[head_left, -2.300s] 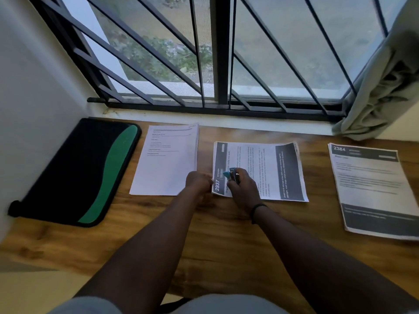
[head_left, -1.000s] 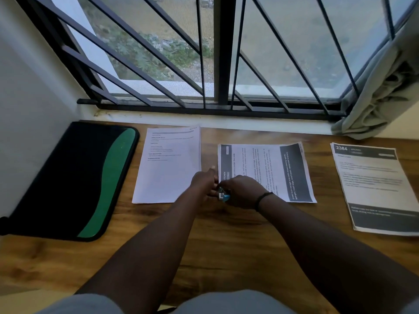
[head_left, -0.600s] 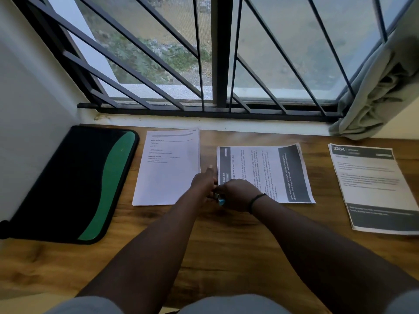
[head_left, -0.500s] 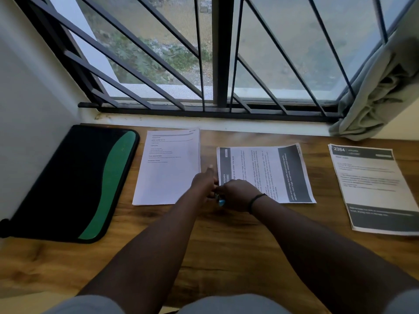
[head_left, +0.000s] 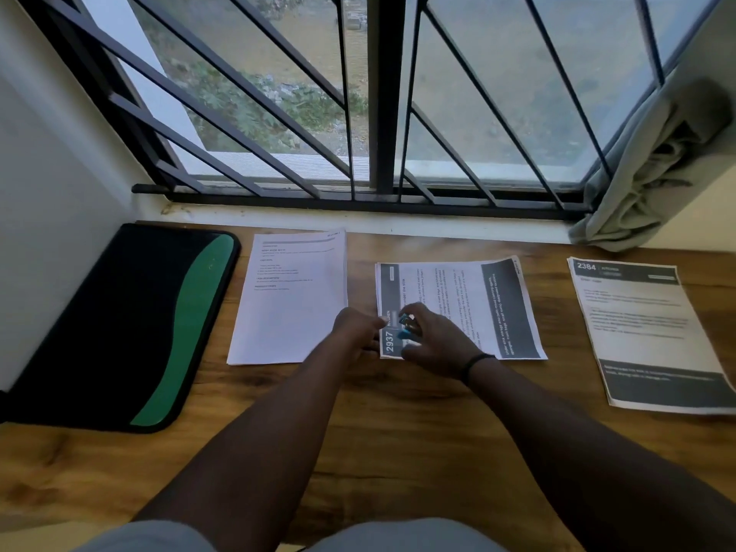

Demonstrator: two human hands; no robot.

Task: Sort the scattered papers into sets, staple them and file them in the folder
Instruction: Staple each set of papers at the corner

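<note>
Papers [head_left: 458, 304] marked 2937 lie sideways, dark bands at both ends.

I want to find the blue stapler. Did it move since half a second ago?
Yes. The stapler went from the near edge of the middle paper farther onto it, toward the window.

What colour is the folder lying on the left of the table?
The folder is black with a wavy green band along its right side, seen plainly in the head view.
</note>
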